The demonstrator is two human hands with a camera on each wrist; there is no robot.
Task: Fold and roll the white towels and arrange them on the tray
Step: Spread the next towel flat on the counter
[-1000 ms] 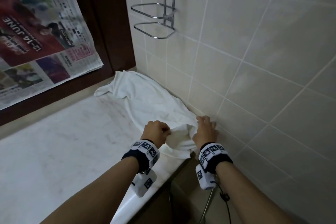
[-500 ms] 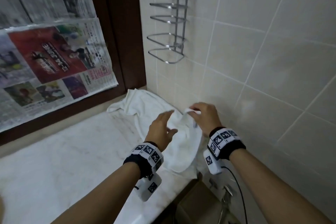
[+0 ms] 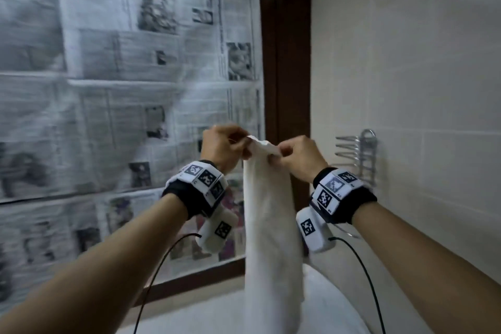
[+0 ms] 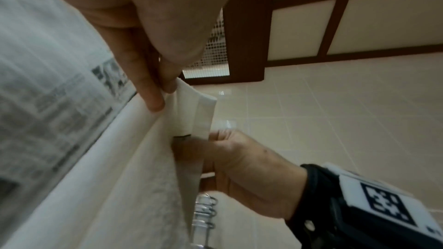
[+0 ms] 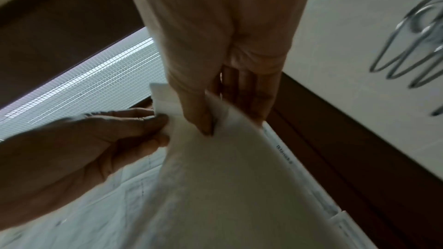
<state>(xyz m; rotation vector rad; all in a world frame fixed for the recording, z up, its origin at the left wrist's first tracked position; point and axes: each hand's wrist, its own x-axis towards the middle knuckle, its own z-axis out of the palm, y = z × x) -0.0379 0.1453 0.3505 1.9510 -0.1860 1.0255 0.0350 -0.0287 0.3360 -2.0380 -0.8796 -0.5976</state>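
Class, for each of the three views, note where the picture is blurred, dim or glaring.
Head view: newspaper smeared by motion blur, white towel sharper. Left wrist view: newspaper streaked at left, glare spots on the wall tiles. Right wrist view: wire rack blurred, both hands dim against the bright window mesh.

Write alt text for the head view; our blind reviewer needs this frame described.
Both hands, left hand and right hand, pinch the top edge of a white towel and hold it up, its length hanging between the forearms. Behind are a newspaper-covered window, a tiled wall and a metal rack.
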